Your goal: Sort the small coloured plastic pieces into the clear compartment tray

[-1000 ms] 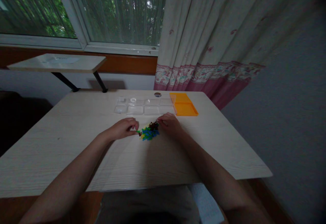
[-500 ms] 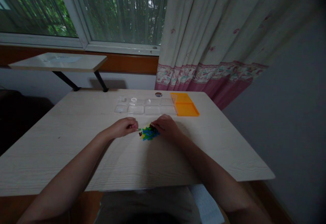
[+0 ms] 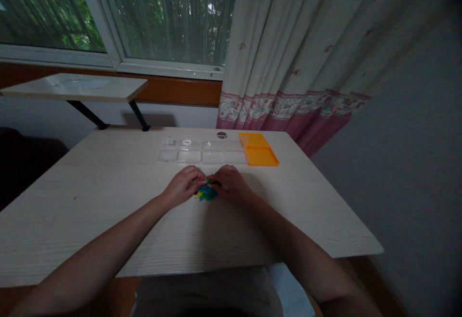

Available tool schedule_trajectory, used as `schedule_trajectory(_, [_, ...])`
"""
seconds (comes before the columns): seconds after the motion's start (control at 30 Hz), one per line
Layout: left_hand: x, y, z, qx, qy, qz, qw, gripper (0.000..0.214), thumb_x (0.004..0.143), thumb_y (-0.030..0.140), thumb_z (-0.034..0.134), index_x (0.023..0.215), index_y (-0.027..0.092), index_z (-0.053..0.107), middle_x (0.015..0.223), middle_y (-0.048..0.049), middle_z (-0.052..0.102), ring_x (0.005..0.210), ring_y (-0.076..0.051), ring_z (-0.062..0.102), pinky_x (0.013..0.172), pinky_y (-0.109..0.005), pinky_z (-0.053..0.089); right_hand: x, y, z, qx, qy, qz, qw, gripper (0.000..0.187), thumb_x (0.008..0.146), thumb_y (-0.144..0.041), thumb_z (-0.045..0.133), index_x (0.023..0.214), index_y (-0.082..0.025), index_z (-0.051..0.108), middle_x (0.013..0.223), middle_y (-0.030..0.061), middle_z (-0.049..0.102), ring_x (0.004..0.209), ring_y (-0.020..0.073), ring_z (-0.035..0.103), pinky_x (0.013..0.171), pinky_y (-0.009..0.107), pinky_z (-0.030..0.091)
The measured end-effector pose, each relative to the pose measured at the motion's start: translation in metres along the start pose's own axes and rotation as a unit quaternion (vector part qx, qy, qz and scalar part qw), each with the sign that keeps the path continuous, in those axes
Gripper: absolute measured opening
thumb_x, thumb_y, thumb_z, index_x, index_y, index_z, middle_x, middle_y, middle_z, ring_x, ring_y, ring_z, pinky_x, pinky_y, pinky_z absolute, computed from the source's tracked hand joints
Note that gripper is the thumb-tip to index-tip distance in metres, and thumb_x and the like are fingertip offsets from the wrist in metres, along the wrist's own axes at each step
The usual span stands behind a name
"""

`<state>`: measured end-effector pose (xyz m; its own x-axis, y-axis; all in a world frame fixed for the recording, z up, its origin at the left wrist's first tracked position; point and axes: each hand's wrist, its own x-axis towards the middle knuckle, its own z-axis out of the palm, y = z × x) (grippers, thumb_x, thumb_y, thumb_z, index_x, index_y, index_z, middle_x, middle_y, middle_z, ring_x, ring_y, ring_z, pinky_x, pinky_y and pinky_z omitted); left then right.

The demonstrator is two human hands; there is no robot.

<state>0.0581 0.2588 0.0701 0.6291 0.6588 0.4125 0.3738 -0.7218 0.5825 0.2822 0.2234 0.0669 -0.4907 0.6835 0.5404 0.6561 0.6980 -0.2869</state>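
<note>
The loose pile of small plastic pieces [image 3: 205, 194], in blue, green and yellow, lies on the worktop [image 3: 151, 230], between and just in front of the two hands. Each piece is probably light, stiff and smooth. Breakage is unlikely under normal finger pressure; slipping is the more likely fault, since little surface is available to hold. Take hold of one piece by opposite edges, with the tips of thumb and forefinger, and lift it clear of its neighbours.

The left hand [image 3: 185, 183] has its fingers pinched on a small green piece [image 3: 208, 181] above the pile. The right hand [image 3: 231, 183] has its fingers curled beside them, near a dark piece [image 3: 217, 183]; whether they grip it cannot be told.

Beyond the hands lies a clear compartment tray [image 3: 212, 150], divided into two rows. Pale patches show in its far row; contents or reflections cannot be distinguished. A shallow orange tray [image 3: 262, 156] adjoins its right end, where a clear panel overlaps the orange edge. No coloured pieces are visible in either container.
</note>
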Motion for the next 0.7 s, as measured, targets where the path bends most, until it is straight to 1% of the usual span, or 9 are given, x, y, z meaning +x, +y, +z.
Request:
schedule_trajectory(0.13, [0.000, -0.001, 0.000, 0.027, 0.014, 0.019, 0.999, 0.023, 0.097, 0.037, 0.052, 0.088, 0.019, 0.061, 0.086, -0.0045, 0.060, 0.088, -0.018, 0.056, 0.080, -0.031, 0.045, 0.001, 0.004, 0.003, 0.006, 0.009, 0.000, 1.000, 0.027, 0.097, -0.032, 0.049, 0.106, -0.022, 0.072, 0.087, 0.0064, 0.072, 0.085, 0.0175, 0.062, 0.084, 0.033, 0.044])
schedule_trajectory(0.23, [-0.001, -0.004, 0.001, 0.037, 0.028, 0.022, 0.999, 0.022, 0.097, 0.037, 0.052, 0.089, 0.018, 0.060, 0.087, -0.0046, 0.059, 0.088, -0.018, 0.055, 0.081, -0.031, 0.045, 0.002, 0.007, 0.005, 0.010, 0.006, 0.004, 1.000, 0.025, 0.096, -0.031, 0.052, 0.103, -0.022, 0.073, 0.086, 0.0064, 0.073, 0.084, 0.0172, 0.063, 0.082, 0.031, 0.045])
schedule_trajectory(0.43, [-0.001, -0.004, 0.002, 0.035, 0.035, 0.022, 0.999, 0.023, 0.098, 0.037, 0.051, 0.088, 0.018, 0.060, 0.086, -0.0047, 0.060, 0.088, -0.018, 0.056, 0.081, -0.031, 0.045, 0.002, 0.005, 0.011, 0.040, -0.008, 0.035, 0.999, 0.020, 0.093, -0.030, 0.058, 0.096, -0.022, 0.076, 0.079, 0.0042, 0.073, 0.077, 0.0158, 0.063, 0.077, 0.028, 0.046])
schedule_trajectory(0.53, [-0.001, -0.002, 0.002, 0.027, 0.030, 0.023, 0.999, 0.023, 0.098, 0.037, 0.050, 0.093, 0.019, 0.063, 0.092, -0.0060, 0.063, 0.093, -0.020, 0.057, 0.087, -0.034, 0.045, 0.001, 0.009, 0.011, 0.053, -0.011, 0.055, 0.997, 0.020, 0.093, -0.030, 0.058, 0.094, -0.023, 0.076, 0.078, 0.0034, 0.073, 0.078, 0.0159, 0.063, 0.076, 0.028, 0.046])
schedule_trajectory(0.6, [-0.001, -0.002, 0.002, 0.022, 0.037, 0.020, 0.999, 0.022, 0.098, 0.035, 0.049, 0.104, 0.020, 0.064, 0.101, -0.0070, 0.065, 0.101, -0.021, 0.057, 0.093, -0.036, 0.044, 0.001, 0.018, 0.007, 0.058, 0.008, 0.074, 0.996, 0.021, 0.093, -0.032, 0.058, 0.090, -0.023, 0.076, 0.077, 0.0036, 0.072, 0.078, 0.0166, 0.063, 0.077, 0.029, 0.046])
schedule_trajectory(0.63, [-0.001, -0.002, 0.002, 0.021, 0.043, 0.017, 0.999, 0.022, 0.098, 0.034, 0.049, 0.109, 0.021, 0.064, 0.105, -0.0074, 0.065, 0.104, -0.021, 0.057, 0.095, -0.037, 0.044, 0.000, 0.025, 0.004, 0.053, 0.028, 0.087, 0.994, 0.021, 0.092, -0.034, 0.059, 0.089, -0.023, 0.076, 0.078, 0.0042, 0.072, 0.078, 0.0173, 0.062, 0.077, 0.031, 0.046])
schedule_trajectory(0.7, [-0.001, -0.005, 0.003, 0.021, 0.056, 0.013, 0.998, 0.023, 0.098, 0.033, 0.048, 0.112, 0.021, 0.063, 0.108, -0.0077, 0.065, 0.106, -0.021, 0.056, 0.097, -0.037, 0.044, -0.002, 0.041, -0.003, 0.022, 0.097, 0.115, 0.988, 0.021, 0.092, -0.034, 0.059, 0.088, -0.022, 0.076, 0.082, 0.0066, 0.073, 0.082, 0.0195, 0.062, 0.081, 0.035, 0.046])
